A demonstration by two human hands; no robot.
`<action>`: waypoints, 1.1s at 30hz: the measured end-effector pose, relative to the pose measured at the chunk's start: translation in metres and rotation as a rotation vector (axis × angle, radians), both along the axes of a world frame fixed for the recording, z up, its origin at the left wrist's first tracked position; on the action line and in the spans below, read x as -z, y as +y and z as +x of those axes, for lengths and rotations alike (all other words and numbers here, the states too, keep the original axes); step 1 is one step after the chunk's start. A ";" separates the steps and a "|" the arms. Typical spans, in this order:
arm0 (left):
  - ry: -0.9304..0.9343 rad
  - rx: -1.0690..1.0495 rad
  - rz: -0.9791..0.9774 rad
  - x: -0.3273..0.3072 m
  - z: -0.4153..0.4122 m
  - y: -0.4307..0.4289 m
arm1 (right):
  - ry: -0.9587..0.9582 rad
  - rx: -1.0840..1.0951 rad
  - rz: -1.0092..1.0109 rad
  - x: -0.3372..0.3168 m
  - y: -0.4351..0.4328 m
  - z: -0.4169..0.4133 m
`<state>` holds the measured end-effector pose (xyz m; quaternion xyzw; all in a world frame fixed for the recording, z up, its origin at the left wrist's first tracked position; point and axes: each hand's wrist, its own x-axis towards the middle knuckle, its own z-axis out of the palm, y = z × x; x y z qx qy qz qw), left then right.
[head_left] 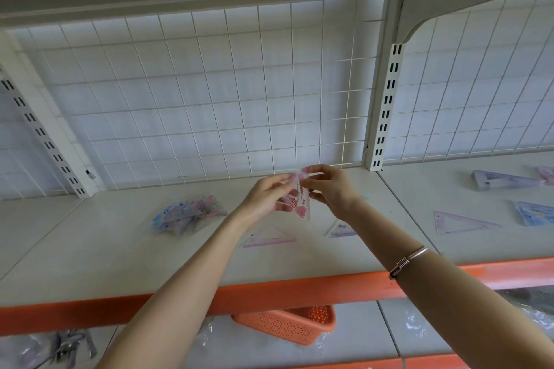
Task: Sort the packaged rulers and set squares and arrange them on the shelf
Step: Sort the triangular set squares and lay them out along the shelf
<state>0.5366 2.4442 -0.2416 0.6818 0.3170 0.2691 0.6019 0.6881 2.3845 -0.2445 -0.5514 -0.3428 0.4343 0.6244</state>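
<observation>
Both hands hold a pink packaged set square [297, 202] above the white shelf [120, 252]. My left hand [263, 199] grips its left side, and my right hand [332, 189] pinches its top edge. A pile of blue and pink packaged set squares [187, 214] lies on the shelf to the left of my hands. Below my hands lie a clear pink-edged set square [271, 238] and a small purple one [343, 230]. Further right lie a purple set square [461, 222], a blue packaged one [536, 213] and a lilac packaged ruler set [503, 180].
A white wire grid [209, 93] backs the shelf, with slotted uprights [386, 111] either side. An orange strip [269, 290] runs along the shelf front. On the shelf below stand an orange perforated basket [290, 323] and clear plastic bags.
</observation>
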 end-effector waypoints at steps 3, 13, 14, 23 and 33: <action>0.009 -0.161 0.122 0.003 -0.001 0.001 | 0.056 0.023 0.011 0.002 -0.001 -0.002; 0.133 -0.442 0.470 0.007 -0.001 0.002 | -0.073 -0.052 0.046 -0.001 -0.008 -0.016; 0.151 -0.458 0.491 0.008 -0.001 0.002 | -0.081 -0.054 0.051 -0.001 -0.008 -0.017; 0.440 -0.510 0.704 0.003 -0.012 -0.002 | -0.818 -0.019 0.058 0.006 -0.006 -0.019; 0.490 -0.441 0.760 0.012 -0.017 0.001 | -1.402 -0.092 0.023 0.003 -0.003 -0.032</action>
